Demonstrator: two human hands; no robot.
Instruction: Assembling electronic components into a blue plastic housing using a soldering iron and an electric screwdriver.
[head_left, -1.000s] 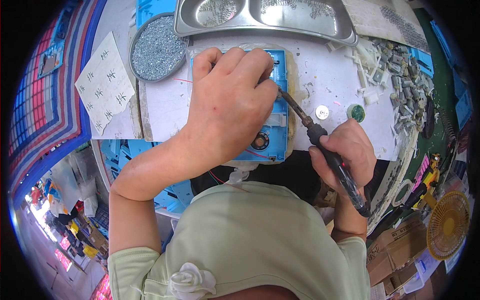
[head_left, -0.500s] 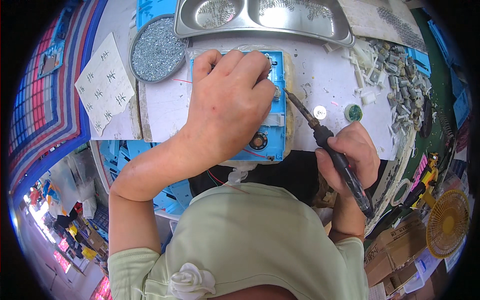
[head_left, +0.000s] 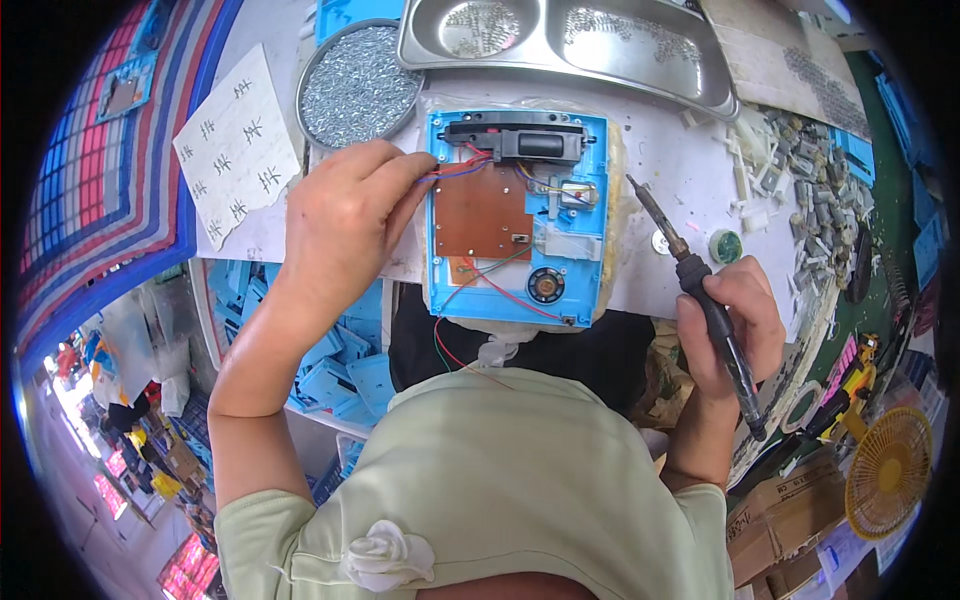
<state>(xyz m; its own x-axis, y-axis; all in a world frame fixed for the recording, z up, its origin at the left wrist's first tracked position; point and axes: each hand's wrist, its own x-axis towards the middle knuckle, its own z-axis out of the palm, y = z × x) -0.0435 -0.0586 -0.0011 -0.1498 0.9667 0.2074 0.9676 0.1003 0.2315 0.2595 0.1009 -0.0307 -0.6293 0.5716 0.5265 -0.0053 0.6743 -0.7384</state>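
An open blue plastic housing (head_left: 588,285) lies on the table in front of me. Inside are a brown circuit board (head_left: 480,215), a black module (head_left: 545,146) along the far edge, and a small round speaker (head_left: 546,286). My left hand (head_left: 345,215) pinches red and blue wires (head_left: 455,170) at the housing's left edge; their ends are hidden by the fingertips. In my right hand (head_left: 748,325) is a soldering iron (head_left: 722,335), gripped by its black handle. Its tip points up and left, just right of the housing, touching nothing.
A round pan of small metal parts (head_left: 304,100) and a steel divided tray (head_left: 640,82) stand at the back. Left lies a marked paper sheet (head_left: 235,150). A small green tub (head_left: 725,246) and a heap of small grey and white parts (head_left: 790,190) are at the right.
My left hand has moved left off the housing, uncovering the board and module, and now pinches wires at its edge. The soldering iron tip has drawn away from the housing's right side.
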